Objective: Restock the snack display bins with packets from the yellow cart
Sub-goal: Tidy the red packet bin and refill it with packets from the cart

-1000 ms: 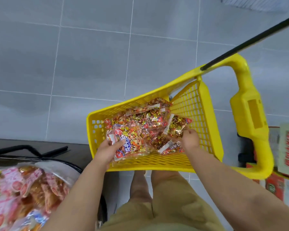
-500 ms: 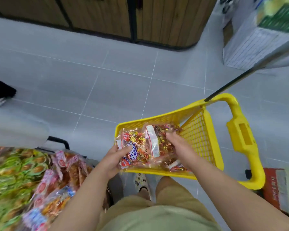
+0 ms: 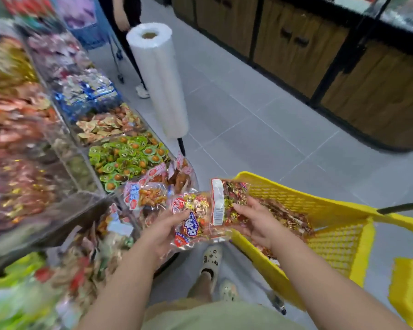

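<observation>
Both hands hold clear snack packets full of red and gold wrapped sweets. My left hand (image 3: 163, 228) grips a packet (image 3: 191, 217) with a blue and red label. My right hand (image 3: 258, 222) grips another packet (image 3: 229, 198) with a white barcode strip. The two packets overlap just left of the yellow cart (image 3: 324, 213), above its near rim. More packets (image 3: 284, 216) lie inside the cart. The snack display bins (image 3: 119, 158) run along the left, filled with green, orange and blue wrapped snacks.
A tall roll of clear plastic bags (image 3: 159, 77) stands upright on a black post beside the bins. Another person (image 3: 129, 17) stands further up the aisle. Wooden cabinets (image 3: 320, 48) line the right side across the grey tiled floor. The cart's handle (image 3: 408, 289) is at lower right.
Both hands lifted the packets out of the cart and carried them left toward the bins. The view swung up and left, so the display bins now fill the left side.
</observation>
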`<move>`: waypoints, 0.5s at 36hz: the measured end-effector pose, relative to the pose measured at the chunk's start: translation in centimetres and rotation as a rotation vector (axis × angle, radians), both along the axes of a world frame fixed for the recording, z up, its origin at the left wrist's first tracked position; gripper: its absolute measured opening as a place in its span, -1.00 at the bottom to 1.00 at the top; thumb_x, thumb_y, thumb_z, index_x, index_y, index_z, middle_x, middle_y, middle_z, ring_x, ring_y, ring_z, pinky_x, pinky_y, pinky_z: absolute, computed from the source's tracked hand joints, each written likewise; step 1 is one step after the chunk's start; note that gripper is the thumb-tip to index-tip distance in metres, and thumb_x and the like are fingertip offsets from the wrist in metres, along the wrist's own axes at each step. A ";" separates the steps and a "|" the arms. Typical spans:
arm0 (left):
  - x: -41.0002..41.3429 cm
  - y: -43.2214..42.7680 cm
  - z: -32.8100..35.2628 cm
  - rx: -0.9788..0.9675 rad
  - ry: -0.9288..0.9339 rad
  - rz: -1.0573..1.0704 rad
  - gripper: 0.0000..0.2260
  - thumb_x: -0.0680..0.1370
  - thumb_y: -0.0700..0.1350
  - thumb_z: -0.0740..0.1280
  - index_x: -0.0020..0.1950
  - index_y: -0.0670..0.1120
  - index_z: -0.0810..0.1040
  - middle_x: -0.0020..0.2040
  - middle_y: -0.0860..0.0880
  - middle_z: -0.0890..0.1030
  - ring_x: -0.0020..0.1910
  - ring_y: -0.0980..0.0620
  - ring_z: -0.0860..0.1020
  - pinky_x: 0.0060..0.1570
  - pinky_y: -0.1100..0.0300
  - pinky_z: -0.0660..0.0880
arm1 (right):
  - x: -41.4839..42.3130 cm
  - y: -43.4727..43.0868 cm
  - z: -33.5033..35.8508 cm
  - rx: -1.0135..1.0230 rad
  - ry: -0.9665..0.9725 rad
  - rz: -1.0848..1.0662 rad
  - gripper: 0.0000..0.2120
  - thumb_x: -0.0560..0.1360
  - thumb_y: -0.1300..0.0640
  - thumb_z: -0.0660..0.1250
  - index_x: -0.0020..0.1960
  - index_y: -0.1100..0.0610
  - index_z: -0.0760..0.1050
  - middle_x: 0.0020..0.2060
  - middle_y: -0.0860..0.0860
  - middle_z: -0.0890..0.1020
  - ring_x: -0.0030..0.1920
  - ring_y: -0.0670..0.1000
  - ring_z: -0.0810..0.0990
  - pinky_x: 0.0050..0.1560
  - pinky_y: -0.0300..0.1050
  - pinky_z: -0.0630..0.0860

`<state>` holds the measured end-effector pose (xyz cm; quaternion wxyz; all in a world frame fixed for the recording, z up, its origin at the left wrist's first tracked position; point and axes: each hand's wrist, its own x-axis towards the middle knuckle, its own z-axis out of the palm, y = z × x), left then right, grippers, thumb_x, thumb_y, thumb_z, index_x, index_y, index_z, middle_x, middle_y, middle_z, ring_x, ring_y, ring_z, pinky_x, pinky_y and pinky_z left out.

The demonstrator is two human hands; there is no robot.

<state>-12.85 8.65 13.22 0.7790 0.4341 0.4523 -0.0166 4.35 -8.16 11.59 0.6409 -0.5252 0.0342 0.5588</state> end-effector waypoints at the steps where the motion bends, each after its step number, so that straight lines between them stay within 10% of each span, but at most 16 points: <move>1: -1.6 0.1 0.1 0.011 0.000 0.061 -0.53 0.30 -0.05 0.46 0.19 -0.06 0.50 0.13 -0.09 0.66 0.05 -0.03 0.65 0.01 -0.01 0.59 | -0.6 0.6 -0.1 -0.003 0.003 0.022 -0.46 0.26 0.18 0.46 0.22 0.08 0.43 0.00 0.05 0.68 -0.10 0.05 0.69 -0.26 -0.12 0.61; 7: -12.1 0.9 0.6 0.041 0.020 0.371 -0.44 0.32 -0.09 0.45 0.27 -0.26 0.45 0.06 -0.18 0.66 -0.04 -0.09 0.65 -0.13 0.04 0.61 | -5.4 4.7 0.1 0.003 0.037 0.175 -0.81 0.43 0.22 0.36 -0.01 0.00 0.49 -0.19 -0.01 0.71 -0.24 -0.05 0.69 -0.34 -0.20 0.57; 18: -27.7 5.4 1.9 0.118 -0.027 0.682 -0.48 0.30 -0.09 0.44 0.20 -0.22 0.41 -0.16 -0.12 0.71 -0.25 -0.05 0.69 -0.40 0.11 0.60 | -16.5 14.8 1.5 -0.011 -0.078 0.350 -0.79 0.46 0.22 0.35 0.04 0.01 0.48 -0.23 -0.06 0.71 -0.27 -0.06 0.68 -0.28 -0.13 0.63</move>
